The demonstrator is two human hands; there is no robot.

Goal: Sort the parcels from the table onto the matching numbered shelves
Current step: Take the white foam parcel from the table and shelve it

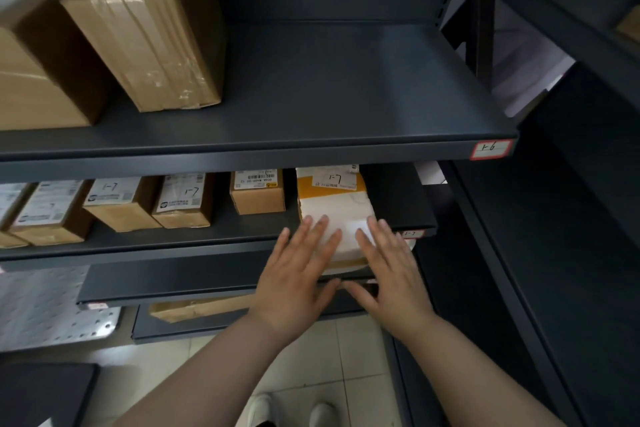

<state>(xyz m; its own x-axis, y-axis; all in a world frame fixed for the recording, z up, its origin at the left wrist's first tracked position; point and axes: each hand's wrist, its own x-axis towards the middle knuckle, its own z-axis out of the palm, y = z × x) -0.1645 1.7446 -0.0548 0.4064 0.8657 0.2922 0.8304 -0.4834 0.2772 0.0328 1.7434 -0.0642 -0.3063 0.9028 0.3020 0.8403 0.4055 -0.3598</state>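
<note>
Now, step: seating the white-and-yellow padded paper parcel (337, 204) on the middle dark grey metal shelf (221, 236); nearly done, I'd say.
Left hand (298, 274): flat on the parcel's near left end, fingers (320, 229) straight and spread, gripping nothing.
Right hand (391, 270): same on the near right end, fingers (377, 229) straight, nothing gripped.
Why flat palms: parcel looks soft and its near end overhangs the shelf lip; a two-handed push likely slides it back without buckling.
Why this shelf: handwritten slip on the parcel reads 1-7; small red-edged tag (410, 234) on the lip just beside the right hand reads 1-7 too. Match.
Middle shelf contents: row of small brown cardboard boxes (121, 201) with white labels, left of the parcel and apart from it; a few show 1-7.
Upper dark grey shelf (329, 87): red-edged tag 1-6 (491, 148); two large taped cardboard boxes (149, 28) at its left.
Lower shelf (166, 282): tag unreadable; brown parcel (201, 308) partly seen beneath it.
Risk: overhanging end could sag or slip off if released early.
</note>
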